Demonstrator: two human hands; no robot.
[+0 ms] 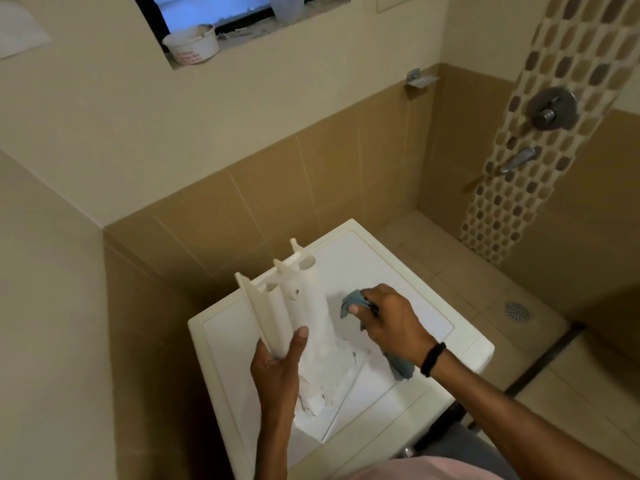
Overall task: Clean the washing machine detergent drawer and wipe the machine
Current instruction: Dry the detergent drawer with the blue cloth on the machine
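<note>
Over the washer (398, 268), on my feed, the drawer (308, 317) stands on end, tilted a little away from me, with open tubes and prongs at the top. Its lower end is down at the washer's lid near the front edge; I cannot tell whether it rests there or hangs just above.

My left hand (277, 367) is clamped on the drawer's left side wall, thumb laid up the near face, fingers wrapped behind out of sight. My right hand (389, 323) is just right of the drawer and apart from it as far as I can see, fingers curled tight round a blue cloth (349, 302). One bunched end of the cloth pokes out past the fingertips toward the drawer. The other end hangs below the wrist, beside a black wristband (433, 359).

I see the washer is white and sits in a tiled corner, its back toward the tan wall tiles. Up on the window ledge sits a white bucket (191, 43). On the right wall a round valve (551, 107) is mounted on a mosaic strip, with a lever tap (519, 160) below it. A floor drain (516, 311) lies well right of the washer.
</note>
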